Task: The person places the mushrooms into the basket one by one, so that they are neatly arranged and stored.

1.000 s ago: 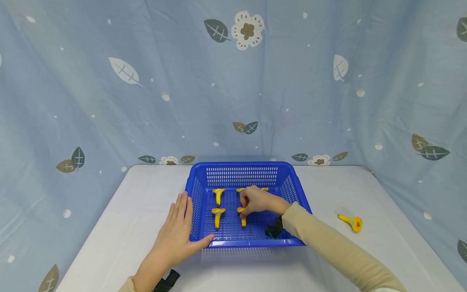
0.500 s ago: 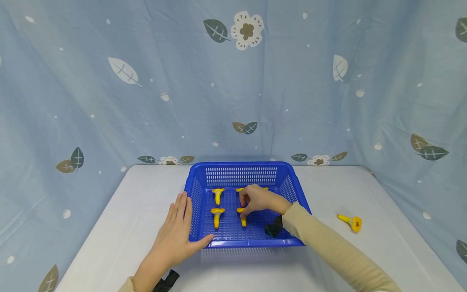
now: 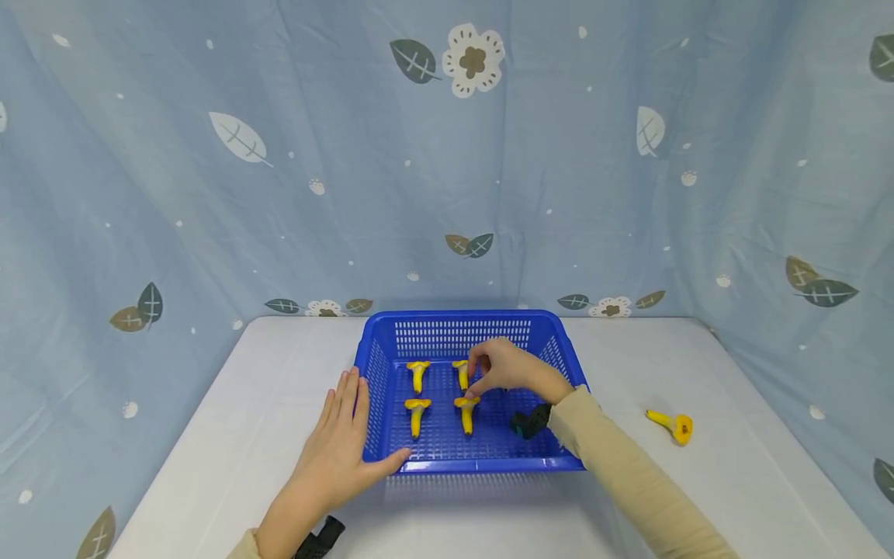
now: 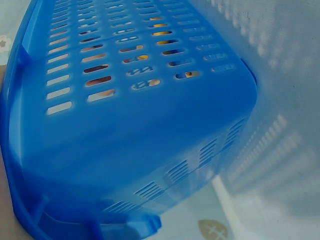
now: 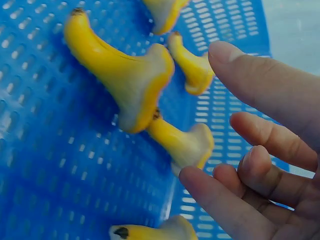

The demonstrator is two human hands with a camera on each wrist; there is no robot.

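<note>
My left hand lies with straight fingers along the left rim of the blue plastic basket, its thumb over the front rim. My right hand is over the basket, thumb and fingers apart with nothing between them. Just below its thumb lies a yellow trumpet-shaped mushroom, large in the right wrist view. Behind that one sits another mushroom. Two more, a back mushroom and a front mushroom, line up on the left. My right hand mostly hides a further mushroom at the back right.
One loose mushroom lies on the white table to the right of the basket. A blue patterned curtain hangs behind the table. The basket's slotted side wall fills most of the left wrist view.
My right hand has let go of the front middle mushroom and moved up and slightly right. That mushroom stays on the basket floor. My left hand has not moved.
</note>
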